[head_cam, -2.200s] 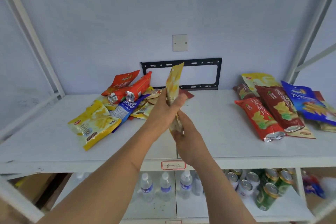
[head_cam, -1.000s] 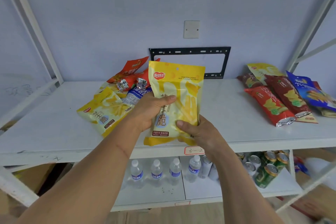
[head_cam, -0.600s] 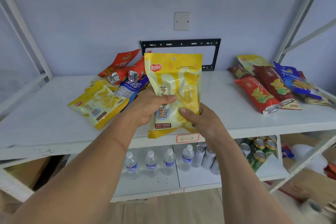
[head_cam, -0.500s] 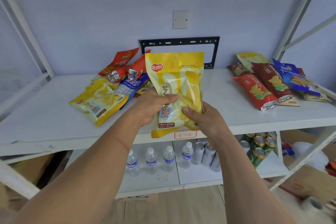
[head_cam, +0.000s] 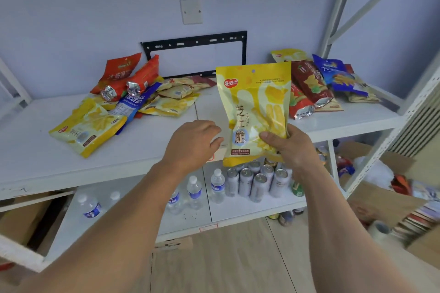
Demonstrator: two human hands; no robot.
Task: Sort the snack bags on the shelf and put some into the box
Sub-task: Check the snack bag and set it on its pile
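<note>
Right hand point(head_cam: 289, 147) curled in grip; left hand point(head_cam: 192, 144) empty, fingers loosely bent

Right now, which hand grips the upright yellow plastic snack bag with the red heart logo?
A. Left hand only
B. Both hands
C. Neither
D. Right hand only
D: the right hand pinches the yellow snack bag at its lower edge; the left hand hangs beside it, touching nothing.

There is 1 view only, from a camera worn on the person's head; it looks forward and down over both forearms at a white shelf point(head_cam: 166, 150), with the wall point(head_cam: 95, 7) straight ahead; the wide lens bends the shelf posts at the edges; the hands sit close under it, mid-frame; the lower tier and the wooden floor point(head_cam: 238, 257) fill the bottom; no 2nd view shares this scene.
</note>
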